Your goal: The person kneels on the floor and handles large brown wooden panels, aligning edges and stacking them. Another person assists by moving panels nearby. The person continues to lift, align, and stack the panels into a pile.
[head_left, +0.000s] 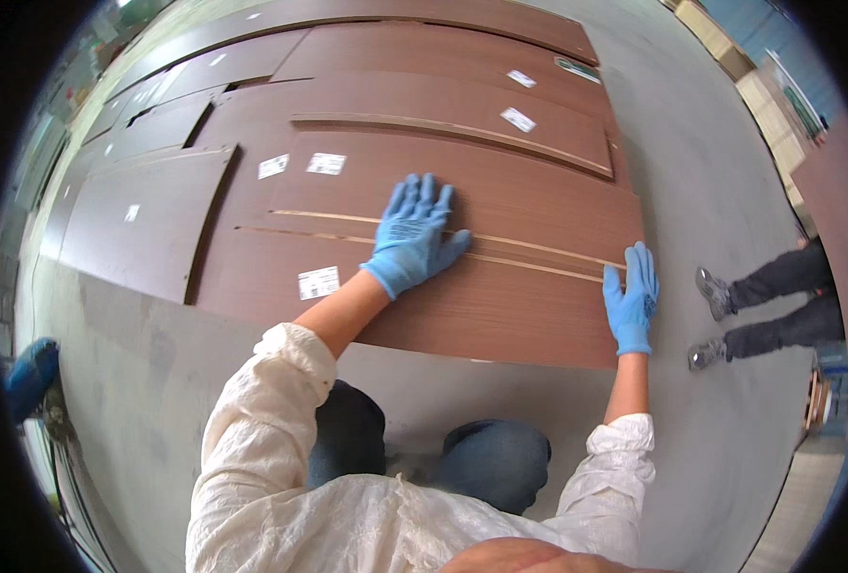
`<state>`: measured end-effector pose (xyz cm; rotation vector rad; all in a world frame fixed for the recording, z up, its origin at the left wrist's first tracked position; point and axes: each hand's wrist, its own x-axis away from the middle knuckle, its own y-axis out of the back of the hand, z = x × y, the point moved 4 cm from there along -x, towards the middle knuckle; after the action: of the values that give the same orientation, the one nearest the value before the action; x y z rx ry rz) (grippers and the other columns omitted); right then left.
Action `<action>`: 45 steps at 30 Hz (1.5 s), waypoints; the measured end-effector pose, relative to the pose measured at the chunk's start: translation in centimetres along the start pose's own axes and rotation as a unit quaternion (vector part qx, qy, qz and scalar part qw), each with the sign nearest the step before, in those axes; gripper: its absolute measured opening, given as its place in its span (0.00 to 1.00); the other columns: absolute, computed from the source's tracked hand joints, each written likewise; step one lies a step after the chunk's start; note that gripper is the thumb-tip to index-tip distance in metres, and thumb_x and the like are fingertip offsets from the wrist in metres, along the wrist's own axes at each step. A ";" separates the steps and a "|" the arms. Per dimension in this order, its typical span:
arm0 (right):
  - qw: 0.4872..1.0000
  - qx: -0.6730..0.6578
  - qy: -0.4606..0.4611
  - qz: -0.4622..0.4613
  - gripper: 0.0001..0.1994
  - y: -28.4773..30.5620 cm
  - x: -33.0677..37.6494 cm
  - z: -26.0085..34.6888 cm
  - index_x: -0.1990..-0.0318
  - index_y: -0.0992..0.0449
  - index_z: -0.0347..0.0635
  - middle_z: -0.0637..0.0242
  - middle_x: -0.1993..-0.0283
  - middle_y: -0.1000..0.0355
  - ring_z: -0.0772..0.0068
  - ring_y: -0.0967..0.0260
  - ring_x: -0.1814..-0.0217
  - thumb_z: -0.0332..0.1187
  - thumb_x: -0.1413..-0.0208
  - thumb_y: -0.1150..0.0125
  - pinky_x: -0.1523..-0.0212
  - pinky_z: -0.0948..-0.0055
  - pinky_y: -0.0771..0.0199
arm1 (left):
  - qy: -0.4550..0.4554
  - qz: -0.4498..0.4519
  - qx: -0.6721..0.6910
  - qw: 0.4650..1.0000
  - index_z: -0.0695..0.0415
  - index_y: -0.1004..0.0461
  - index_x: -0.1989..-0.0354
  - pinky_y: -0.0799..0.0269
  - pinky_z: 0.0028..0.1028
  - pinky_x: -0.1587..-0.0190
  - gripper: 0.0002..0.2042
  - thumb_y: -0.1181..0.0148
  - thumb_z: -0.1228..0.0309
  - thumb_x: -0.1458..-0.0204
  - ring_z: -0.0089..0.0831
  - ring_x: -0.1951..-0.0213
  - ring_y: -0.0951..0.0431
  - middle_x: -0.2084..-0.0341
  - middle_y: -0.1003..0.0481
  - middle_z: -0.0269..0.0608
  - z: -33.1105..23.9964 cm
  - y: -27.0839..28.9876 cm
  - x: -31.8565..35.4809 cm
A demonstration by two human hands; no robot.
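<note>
My left hand [412,241], in a blue work glove, lies flat with its fingers stretched out on a narrow brown strip [529,255] with pale raw edges. The strip rests on a wide brown wood-grain panel [500,310]. At the strip's right end my right hand [633,298], gloved alike, lies with straight fingers and its thumb a little apart, over the panel's right edge. Neither hand grips anything. A white label [319,283] sits on the panel, left of and below my left hand.
More brown panels [147,210] and another board with a pale edge [462,135] lie on the stack. To the right, a person's dark-trousered legs [777,277] stand on the grey floor [677,172]. A blue-gloved hand [32,377] shows at the far left, near cables.
</note>
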<state>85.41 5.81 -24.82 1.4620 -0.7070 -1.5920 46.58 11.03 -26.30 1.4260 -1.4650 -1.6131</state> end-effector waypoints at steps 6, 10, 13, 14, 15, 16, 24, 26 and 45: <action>0.998 -0.022 0.049 0.042 0.27 -1.8 -0.2 7.2 0.36 0.26 0.33 0.47 0.25 0.35 0.43 0.42 0.21 0.43 0.36 0.34 0.23 0.46 0.42 | 0.003 -0.024 0.015 1.000 0.63 0.35 0.27 0.55 0.50 0.21 0.40 0.45 0.42 0.39 0.64 0.25 0.42 0.28 0.39 0.68 0.6 0.4 0.1; 0.998 -0.007 0.043 0.035 0.27 -2.4 -0.2 6.6 0.36 0.26 0.33 0.46 0.26 0.34 0.43 0.40 0.22 0.42 0.36 0.34 0.24 0.47 0.41 | 0.001 -0.057 0.049 0.997 0.64 0.32 0.30 0.51 0.49 0.22 0.37 0.43 0.46 0.39 0.62 0.27 0.39 0.30 0.36 0.66 0.8 0.8 0.2; 0.999 -0.030 0.031 0.014 0.26 -2.7 -0.6 4.9 0.38 0.25 0.31 0.44 0.28 0.32 0.41 0.38 0.24 0.42 0.36 0.34 0.25 0.49 0.39 | -0.004 -0.132 0.140 0.981 0.63 0.25 0.38 0.38 0.48 0.27 0.29 0.36 0.53 0.41 0.57 0.32 0.30 0.36 0.27 0.60 2.9 1.1 -0.2; 0.999 -0.029 0.025 0.012 0.26 -3.0 -1.0 4.2 0.38 0.25 0.31 0.44 0.28 0.32 0.41 0.38 0.24 0.42 0.36 0.34 0.26 0.49 0.38 | 0.022 -0.165 0.128 0.978 0.62 0.23 0.40 0.32 0.47 0.31 0.28 0.33 0.55 0.43 0.57 0.35 0.26 0.39 0.24 0.59 4.2 1.3 -0.5; 0.999 -0.032 0.011 0.011 0.26 -3.3 -1.5 3.5 0.38 0.25 0.31 0.44 0.28 0.32 0.41 0.38 0.24 0.42 0.36 0.34 0.26 0.49 0.38 | 0.034 -0.177 0.129 0.975 0.62 0.24 0.38 0.34 0.49 0.30 0.29 0.34 0.53 0.43 0.58 0.34 0.28 0.38 0.26 0.59 6.4 1.4 -1.0; 0.999 -0.035 -0.016 0.017 0.26 -3.6 -1.9 2.6 0.38 0.25 0.31 0.44 0.27 0.32 0.41 0.38 0.24 0.42 0.35 0.34 0.26 0.50 0.37 | 0.038 -0.199 0.130 0.971 0.62 0.26 0.37 0.36 0.50 0.30 0.31 0.35 0.51 0.42 0.59 0.33 0.30 0.36 0.27 0.60 8.9 1.7 -1.5; 0.996 0.000 -0.082 0.026 0.33 -8.7 -12.9 -2.8 0.32 0.28 0.35 0.47 0.27 0.32 0.47 0.39 0.22 0.55 0.32 0.43 0.25 0.51 0.40 | 0.347 -0.080 0.059 0.932 0.62 0.34 0.28 0.36 0.46 0.30 0.45 0.37 0.38 0.46 0.56 0.32 0.31 0.34 0.30 0.61 31.0 1.6 -6.4; 0.990 0.011 -0.129 0.058 0.35 -10.2 -15.3 -3.6 0.31 0.28 0.38 0.49 0.26 0.32 0.49 0.39 0.22 0.58 0.33 0.45 0.24 0.50 0.42 | 0.373 -0.045 0.078 0.923 0.61 0.34 0.28 0.36 0.44 0.29 0.46 0.39 0.36 0.46 0.56 0.32 0.31 0.34 0.30 0.60 33.2 0.9 -7.9; 0.879 -0.351 -0.287 -0.146 0.24 -14.9 -22.8 -8.6 0.42 0.21 0.25 0.48 0.36 0.22 0.57 0.24 0.35 0.30 0.44 0.30 0.33 0.62 0.29 | 0.307 -0.253 0.457 0.796 0.68 0.17 0.50 0.22 0.30 0.47 0.18 0.26 0.75 0.49 0.34 0.55 0.16 0.55 0.15 0.50 39.0 1.3 -12.8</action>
<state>90.04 33.86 -27.38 0.5668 -0.1535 -2.2419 14.31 36.37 -26.35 2.7319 -1.5510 -0.4197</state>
